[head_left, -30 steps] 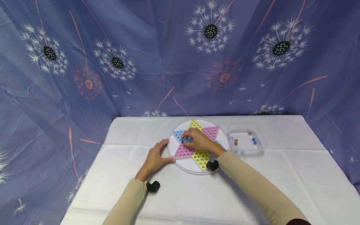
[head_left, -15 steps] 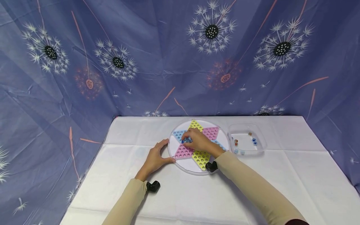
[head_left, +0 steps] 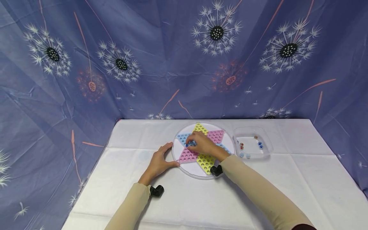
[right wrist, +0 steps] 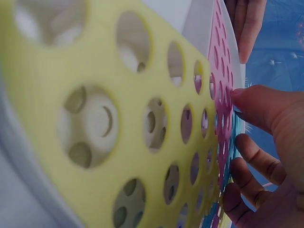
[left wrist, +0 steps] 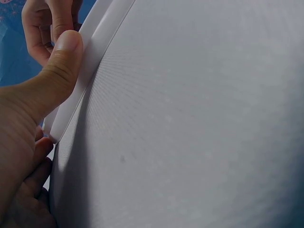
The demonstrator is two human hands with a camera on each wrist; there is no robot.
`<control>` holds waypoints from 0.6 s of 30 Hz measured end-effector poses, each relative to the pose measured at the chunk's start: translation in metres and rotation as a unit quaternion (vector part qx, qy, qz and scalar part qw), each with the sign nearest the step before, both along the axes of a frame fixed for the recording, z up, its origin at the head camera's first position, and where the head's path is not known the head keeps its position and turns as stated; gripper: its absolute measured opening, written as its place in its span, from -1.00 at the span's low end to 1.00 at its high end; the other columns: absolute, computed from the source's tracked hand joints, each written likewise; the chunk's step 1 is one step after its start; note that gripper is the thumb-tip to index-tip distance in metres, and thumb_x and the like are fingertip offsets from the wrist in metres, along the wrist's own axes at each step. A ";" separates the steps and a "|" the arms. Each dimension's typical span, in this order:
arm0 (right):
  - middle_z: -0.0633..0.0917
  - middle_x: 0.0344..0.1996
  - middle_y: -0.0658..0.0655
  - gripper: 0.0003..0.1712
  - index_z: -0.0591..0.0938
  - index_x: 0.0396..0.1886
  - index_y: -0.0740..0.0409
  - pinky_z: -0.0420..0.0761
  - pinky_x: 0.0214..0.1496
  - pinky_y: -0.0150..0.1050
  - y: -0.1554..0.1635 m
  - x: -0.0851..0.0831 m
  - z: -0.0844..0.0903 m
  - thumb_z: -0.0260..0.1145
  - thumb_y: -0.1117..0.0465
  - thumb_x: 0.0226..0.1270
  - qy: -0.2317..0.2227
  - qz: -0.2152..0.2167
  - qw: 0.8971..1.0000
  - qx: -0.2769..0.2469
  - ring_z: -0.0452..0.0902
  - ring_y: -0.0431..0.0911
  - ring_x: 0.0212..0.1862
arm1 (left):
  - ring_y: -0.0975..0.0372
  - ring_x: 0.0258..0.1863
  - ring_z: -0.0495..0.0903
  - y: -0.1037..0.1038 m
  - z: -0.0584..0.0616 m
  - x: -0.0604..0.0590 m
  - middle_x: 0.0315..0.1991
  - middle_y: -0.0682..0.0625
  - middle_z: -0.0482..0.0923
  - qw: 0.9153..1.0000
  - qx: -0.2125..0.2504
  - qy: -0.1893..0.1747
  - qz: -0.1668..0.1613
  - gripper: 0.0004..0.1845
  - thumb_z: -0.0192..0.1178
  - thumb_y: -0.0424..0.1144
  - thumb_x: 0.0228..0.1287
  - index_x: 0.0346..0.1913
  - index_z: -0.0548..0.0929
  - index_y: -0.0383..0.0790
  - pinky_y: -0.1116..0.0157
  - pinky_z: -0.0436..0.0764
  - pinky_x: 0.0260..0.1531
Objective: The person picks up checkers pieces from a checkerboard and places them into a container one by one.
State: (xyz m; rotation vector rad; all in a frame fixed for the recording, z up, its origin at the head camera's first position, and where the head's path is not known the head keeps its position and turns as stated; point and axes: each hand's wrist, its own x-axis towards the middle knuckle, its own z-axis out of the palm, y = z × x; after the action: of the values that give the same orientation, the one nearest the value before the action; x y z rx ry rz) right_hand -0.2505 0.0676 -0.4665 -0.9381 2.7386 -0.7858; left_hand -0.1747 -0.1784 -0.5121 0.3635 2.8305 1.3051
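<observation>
Left hand (head_left: pixel 159 162) braces the round board's (head_left: pixel 201 173) near-left rim on the counter (head_left: pixel 184 198), thumb pressed on the edge, fingers relaxed. Right hand (head_left: pixel 202 143) pinches a blue marble (head_left: pixel 187 145) over the blue star point, mid-board. Risk: the marble slips from the fingertips and rolls off, or a nudge shifts the board. The target hole is hidden under the fingers. Farther right, the marbles in the clear tray (head_left: pixel 253 152) are too small to count.
</observation>
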 end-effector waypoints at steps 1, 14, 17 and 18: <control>0.65 -0.11 0.06 -0.80 0.80 -0.08 0.00 0.53 0.12 -0.06 0.000 0.000 0.000 0.49 0.16 0.31 0.001 0.002 1.000 0.001 0.48 -0.02 -0.03 | -0.03 0.54 0.21 0.000 0.000 0.000 0.53 -0.15 0.31 1.000 0.002 0.002 -0.001 0.11 0.68 0.02 -0.13 0.54 0.37 -0.16 0.02 0.19 0.54; 0.65 -0.17 0.11 -0.84 0.78 -0.10 0.06 0.54 -0.08 -0.19 0.004 -0.005 0.011 0.47 0.18 0.36 -0.001 0.041 0.999 -0.022 0.52 0.00 -0.15 | -0.06 0.53 0.22 0.000 -0.001 0.001 0.51 -0.15 0.33 1.000 0.006 0.006 0.000 0.11 0.68 0.01 -0.13 0.54 0.37 -0.16 -0.01 0.20 0.53; 0.67 -0.15 0.16 -0.83 0.78 -0.09 0.11 0.55 -0.07 -0.16 0.005 -0.005 0.017 0.46 0.21 0.36 0.016 0.051 0.998 -0.044 0.55 0.06 -0.13 | -0.03 0.54 0.21 0.000 -0.001 0.001 0.53 -0.13 0.31 1.000 0.006 0.002 0.001 0.11 0.68 0.01 -0.13 0.54 0.37 -0.13 0.00 0.20 0.53; 0.67 -0.14 0.17 -0.83 0.78 -0.09 0.11 0.57 -0.06 -0.15 0.006 -0.006 0.019 0.46 0.21 0.36 0.024 0.054 0.997 -0.049 0.56 0.08 -0.12 | -0.03 0.55 0.21 0.000 -0.001 0.000 0.53 -0.13 0.31 1.000 0.006 0.002 0.001 0.11 0.68 0.01 -0.13 0.54 0.37 -0.13 0.00 0.20 0.53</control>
State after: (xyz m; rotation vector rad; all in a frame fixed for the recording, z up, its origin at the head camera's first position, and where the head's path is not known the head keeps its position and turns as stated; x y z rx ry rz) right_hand -0.2560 0.0731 -0.4477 -1.1271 2.6837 -0.8972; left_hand -0.1744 -0.1781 -0.5134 0.3638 2.8274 1.3248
